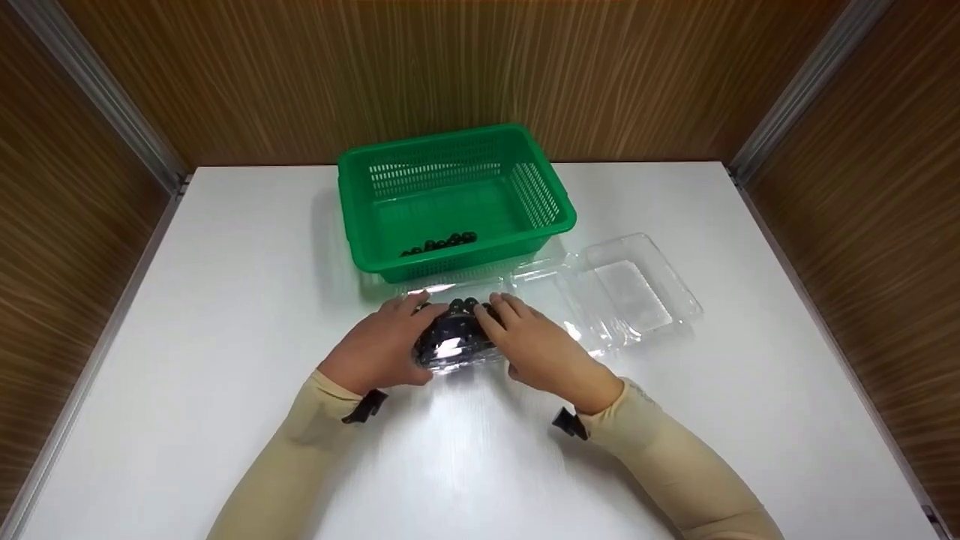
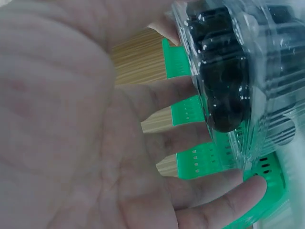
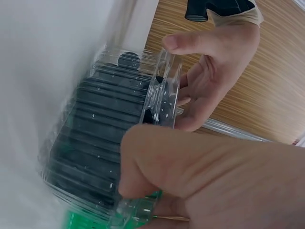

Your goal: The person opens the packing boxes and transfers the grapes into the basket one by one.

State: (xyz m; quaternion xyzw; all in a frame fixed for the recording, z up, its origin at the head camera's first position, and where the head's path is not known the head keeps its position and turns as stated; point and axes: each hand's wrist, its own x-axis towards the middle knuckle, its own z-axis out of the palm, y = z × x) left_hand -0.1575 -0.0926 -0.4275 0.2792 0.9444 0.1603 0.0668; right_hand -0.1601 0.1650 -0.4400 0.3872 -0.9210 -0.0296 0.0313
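A clear plastic clamshell box [image 1: 457, 346] full of dark, round, grape-like fruit [image 2: 221, 71] is between both hands on the white table. My left hand [image 1: 379, 345] holds its left end, thumb at the near edge and fingers along the far side. At the right end my right hand [image 1: 551, 351] grips the box, with its fingers reaching over the top of the fruit. Its bent thumb [image 3: 143, 160] presses by the rim in the right wrist view. Behind the fruit, a clear plastic flap [image 1: 472, 286] extends toward the basket.
A green plastic basket [image 1: 450, 259] stands just behind the box, with several dark fruits [image 1: 442, 244] along its near inside edge. To the right lies an opened, empty clear clamshell [image 1: 645, 274]. Wood-grain panels [image 1: 465, 75] enclose the table at the back and sides.
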